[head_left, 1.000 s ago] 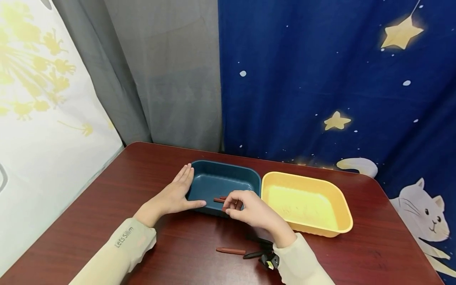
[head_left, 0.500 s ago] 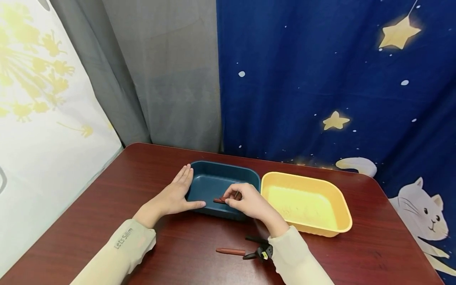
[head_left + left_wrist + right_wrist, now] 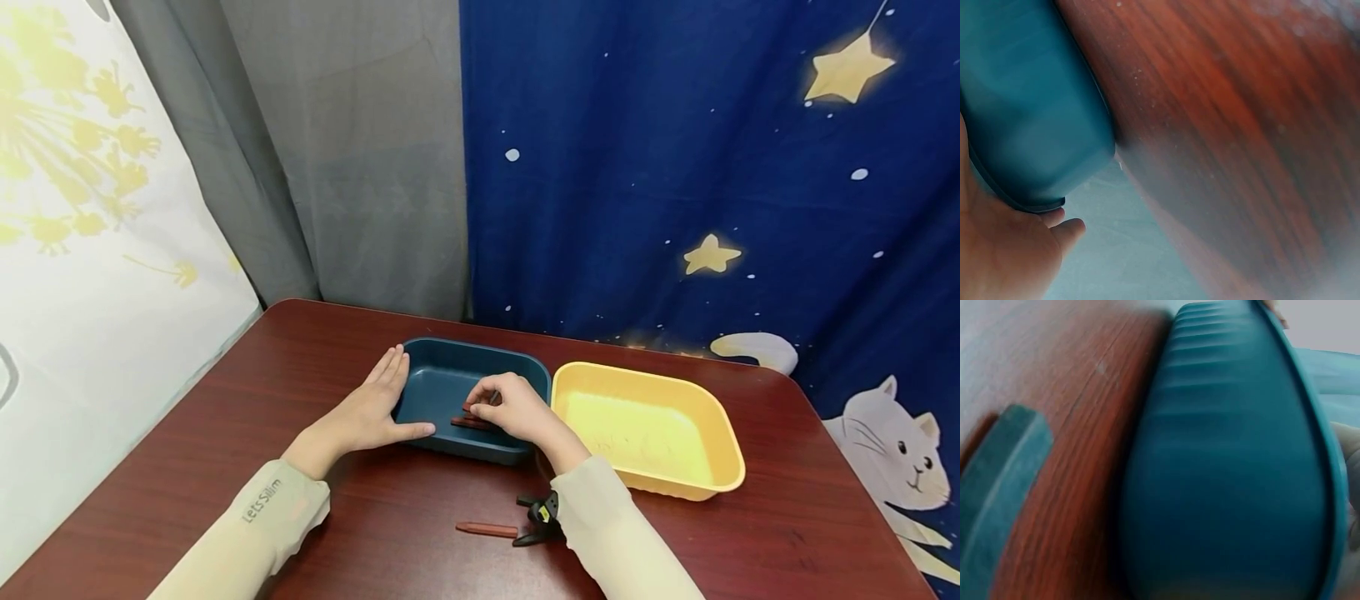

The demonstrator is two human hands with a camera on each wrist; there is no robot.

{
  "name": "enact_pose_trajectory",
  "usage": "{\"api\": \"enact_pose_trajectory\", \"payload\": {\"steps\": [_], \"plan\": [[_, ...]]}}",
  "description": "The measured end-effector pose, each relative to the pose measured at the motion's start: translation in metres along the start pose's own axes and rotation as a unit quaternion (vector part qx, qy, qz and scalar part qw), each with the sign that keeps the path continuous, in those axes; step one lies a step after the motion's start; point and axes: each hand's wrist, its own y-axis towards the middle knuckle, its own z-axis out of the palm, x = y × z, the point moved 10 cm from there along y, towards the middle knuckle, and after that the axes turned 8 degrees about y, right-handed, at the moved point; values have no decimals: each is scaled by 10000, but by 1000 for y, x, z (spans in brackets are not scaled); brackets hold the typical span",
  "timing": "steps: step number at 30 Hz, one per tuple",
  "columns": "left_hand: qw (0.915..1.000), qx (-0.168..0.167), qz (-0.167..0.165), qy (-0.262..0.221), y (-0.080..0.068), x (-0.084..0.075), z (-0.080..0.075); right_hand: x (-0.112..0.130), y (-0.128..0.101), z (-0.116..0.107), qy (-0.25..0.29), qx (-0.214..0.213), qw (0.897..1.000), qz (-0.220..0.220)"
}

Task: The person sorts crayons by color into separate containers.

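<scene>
A dark blue tray (image 3: 442, 354) stands on the red-brown table (image 3: 315, 350), with a yellow tray (image 3: 720, 454) touching its right side. My left hand (image 3: 365, 414) lies flat against the blue tray's left wall, fingers straight, thumb along the front edge. Its palm (image 3: 1004, 250) and the blue tray's wall (image 3: 1035, 125) fill the left wrist view. My right hand (image 3: 507, 406) reaches down into the blue tray, fingers curled, pinching a brown crayon (image 3: 467, 407). Another brown crayon (image 3: 468, 423) lies on the tray floor just below it. The right wrist view shows only the blue tray's outer wall (image 3: 1229, 475).
A third brown crayon (image 3: 486, 529) lies on the table in front of the blue tray. A black clip-like object (image 3: 534, 523) sits beside my right sleeve. The yellow tray looks empty. Curtains hang close behind the table's far edge.
My right hand moved from the blue tray's front rim forward and down into the tray with the crayon. The left hand stayed against the tray.
</scene>
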Motion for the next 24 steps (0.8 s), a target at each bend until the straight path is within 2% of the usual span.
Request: {"api": "enact_pose_trajectory", "payload": {"steps": [13,24], "plan": [[10000,25,9,3,-1,-1,-1,-18,9,9,-590,92,9974,412],[10000,31,15,-39,-2,-1,-2,-25,11,11,-804,80,9945,667]]}}
